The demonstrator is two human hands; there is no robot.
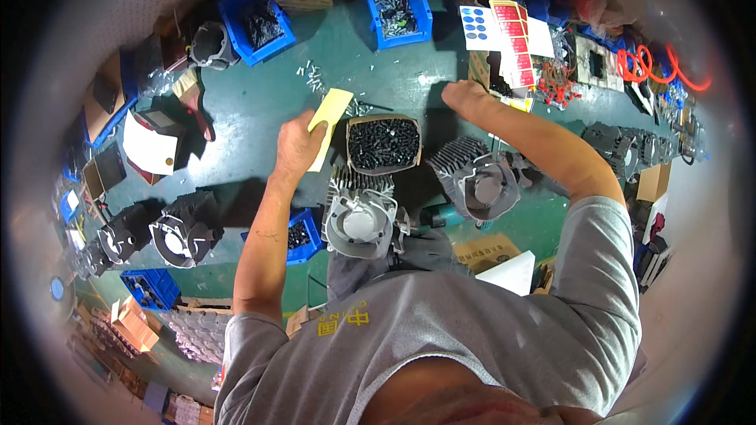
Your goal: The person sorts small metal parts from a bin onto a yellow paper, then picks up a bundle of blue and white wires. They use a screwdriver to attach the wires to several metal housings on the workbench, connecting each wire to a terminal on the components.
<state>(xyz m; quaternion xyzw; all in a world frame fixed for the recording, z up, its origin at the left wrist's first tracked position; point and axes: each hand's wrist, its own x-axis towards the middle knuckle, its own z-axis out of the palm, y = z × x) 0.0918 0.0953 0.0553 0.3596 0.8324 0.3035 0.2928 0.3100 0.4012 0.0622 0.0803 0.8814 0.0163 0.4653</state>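
Observation:
My left hand point(298, 142) grips a yellow paper strip point(334, 116) between thumb and fingers, holding it above the bench. Farther right, my right hand point(466, 99) is curled closed over the bench, left of the sticker sheets; whatever its fingers hold is hidden. Between my arms sits a small carton of black screws point(383, 145). A silver finned engine casting point(360, 223) stands at the bench's near edge in front of me. Another finned casting point(482, 186) lies tilted to its right, under my right forearm. Loose silver screws point(313, 77) are scattered beyond the yellow strip.
Blue bins of small parts point(264, 51) and screws point(416, 27) stand along the far side. Red sticker sheets point(514, 43) lie far right, near a coiled orange hose point(646, 67). Black-finned castings point(185, 228) stand at left; a brush point(197, 102) lies beyond them.

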